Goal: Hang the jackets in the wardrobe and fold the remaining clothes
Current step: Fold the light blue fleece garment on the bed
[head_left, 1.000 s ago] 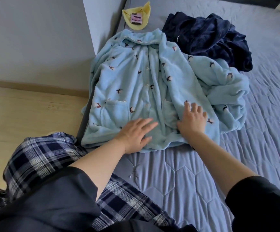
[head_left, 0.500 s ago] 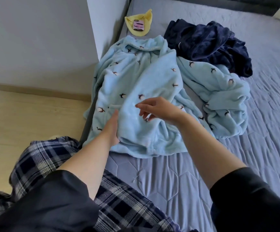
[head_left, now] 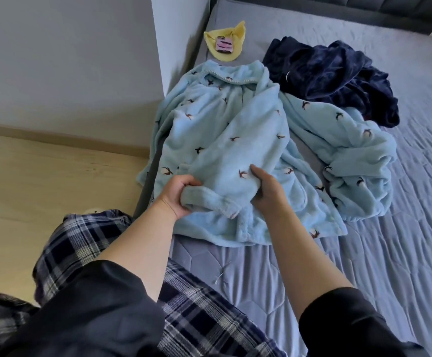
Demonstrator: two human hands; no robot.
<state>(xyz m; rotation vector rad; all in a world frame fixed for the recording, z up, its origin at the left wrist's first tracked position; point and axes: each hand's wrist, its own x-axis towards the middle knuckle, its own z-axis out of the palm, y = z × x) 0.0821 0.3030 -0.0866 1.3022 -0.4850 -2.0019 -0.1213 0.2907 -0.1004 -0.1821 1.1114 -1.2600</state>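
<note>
- The light blue fleece top (head_left: 225, 140) lies spread near the left edge of the bed (head_left: 390, 253), collar toward the headboard, with one sleeve brought across its front; I would judge the folding of it only just begun
- A second light blue fleece piece (head_left: 351, 161) with the same small print sits crumpled just beside the top on its right, touching it, not folded at all
- Behind both, a dark navy garment (head_left: 338, 76) lies in a heap, also untouched; whether it is a jacket meant for the wardrobe I cannot tell
- No wardrobe or hanger shows from here, so nothing says whether any hanging is done; by the look of the bed most of the folding is left
- The left hand (head_left: 177, 195) is closed in a fist round the cuff end of the crossed sleeve, fingers curled under the rolled fleece, forearm reaching up from the lower left
- The right hand (head_left: 266, 191) sits just beside it on the same sleeve, thumb on top of the fabric and fingers tucked down into the fold, so it seems to pinch the cloth; how far the hidden fingers are curled I cannot say
- Both forearms are bare below dark sleeves, stretched forward and near each other over the lower half of the top
- A yellow cloth (head_left: 225, 39) with a small pink object (head_left: 224, 45) on it lies near the head of the bed, apart from the clothes
</note>
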